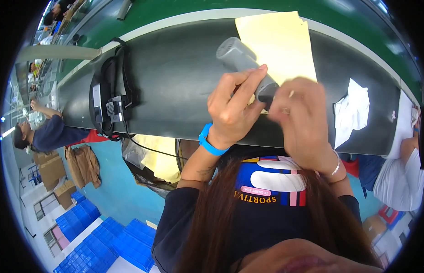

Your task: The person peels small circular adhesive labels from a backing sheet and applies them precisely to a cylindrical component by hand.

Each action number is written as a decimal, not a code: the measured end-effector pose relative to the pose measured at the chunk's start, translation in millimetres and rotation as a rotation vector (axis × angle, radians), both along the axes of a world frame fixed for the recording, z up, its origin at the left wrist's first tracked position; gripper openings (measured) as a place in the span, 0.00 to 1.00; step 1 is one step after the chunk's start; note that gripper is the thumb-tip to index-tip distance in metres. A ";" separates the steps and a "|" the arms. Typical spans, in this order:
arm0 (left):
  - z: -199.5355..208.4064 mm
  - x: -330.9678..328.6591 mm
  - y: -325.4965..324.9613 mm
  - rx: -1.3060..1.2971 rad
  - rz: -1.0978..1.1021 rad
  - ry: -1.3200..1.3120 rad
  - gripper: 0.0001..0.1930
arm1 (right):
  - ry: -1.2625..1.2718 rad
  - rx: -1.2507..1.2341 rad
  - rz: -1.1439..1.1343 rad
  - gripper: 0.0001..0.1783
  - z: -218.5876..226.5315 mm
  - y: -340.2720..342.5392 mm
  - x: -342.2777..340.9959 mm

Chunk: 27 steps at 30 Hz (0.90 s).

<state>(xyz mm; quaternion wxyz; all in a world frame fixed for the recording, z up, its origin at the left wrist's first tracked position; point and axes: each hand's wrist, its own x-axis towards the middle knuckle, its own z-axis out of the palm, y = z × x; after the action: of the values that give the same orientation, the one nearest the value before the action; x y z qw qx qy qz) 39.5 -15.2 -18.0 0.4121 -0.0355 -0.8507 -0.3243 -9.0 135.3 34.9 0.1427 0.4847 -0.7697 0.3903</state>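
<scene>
A grey tube-shaped device (238, 54) with a grille at its far end lies slantwise above the dark table, and its kind is not plain. My left hand (232, 103), with a blue band at the wrist, is closed around its near part. The device's dark near end points toward my right hand (303, 118). That hand is at this end, its fingers bent and smeared by motion, so what they grip cannot be made out. Pale yellow paper sheets (287, 48) lie flat beyond both hands, partly covered by the device.
A black strap with a small boxy unit (114, 109) rests on the table (171, 77) at left, its cable hanging over the near edge. Crumpled white paper (353, 109) lies at right. Below the edge stands a bag with yellow paper (162, 159). Another person (52, 132) is at far left.
</scene>
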 end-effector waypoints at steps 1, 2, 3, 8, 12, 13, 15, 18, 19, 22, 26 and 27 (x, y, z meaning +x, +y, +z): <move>1.9 1.2 0.2 0.001 0.005 -0.001 0.29 | -0.001 0.001 0.005 0.07 7.1 4.0 9.8; 1.4 -2.3 2.4 0.022 -0.006 0.016 0.29 | -0.035 0.007 0.269 0.07 14.5 10.8 17.4; 1.8 -5.2 3.5 0.042 -0.018 0.035 0.28 | -0.070 0.012 0.532 0.08 19.9 15.9 20.4; 9.2 -1.0 -7.9 0.124 0.042 -0.045 0.27 | -0.467 -0.401 0.030 0.18 1.0 18.8 1.8; 11.2 -5.8 -8.9 0.158 -0.035 -0.040 0.26 | -0.645 -0.374 -0.002 0.21 1.8 8.4 -12.3; 9.9 -4.7 -9.6 0.227 -0.067 -0.046 0.25 | -0.685 -0.378 0.040 0.21 -0.9 3.9 -13.2; 8.0 -1.4 -11.7 0.294 -0.097 -0.052 0.24 | -0.726 -0.381 0.085 0.21 -3.5 -1.2 -13.8; 11.8 1.6 -12.1 0.443 -0.147 -0.112 0.23 | -0.695 -0.389 0.112 0.22 -2.1 -2.4 -16.0; 14.2 2.5 -12.4 0.563 -0.210 -0.167 0.23 | -0.712 -0.390 0.119 0.23 -1.7 -3.2 -16.4; 14.7 2.4 -15.8 0.701 -0.335 -0.214 0.24 | -0.703 -0.394 0.136 0.25 -1.3 -5.8 -17.8; 15.7 5.2 -20.7 0.779 -0.472 -0.227 0.25 | -0.714 -0.407 0.136 0.26 0.4 -11.7 -14.5; 16.2 5.6 -21.7 0.781 -0.471 -0.226 0.25 | -0.714 -0.405 0.137 0.26 0.5 -12.2 -14.2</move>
<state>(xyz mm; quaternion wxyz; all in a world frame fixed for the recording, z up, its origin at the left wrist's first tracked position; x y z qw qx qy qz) 45.1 -37.0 -1.8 0.2145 -0.0345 -0.6734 -0.7067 -23.2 123.1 35.4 -0.0669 0.3311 -0.6447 0.6858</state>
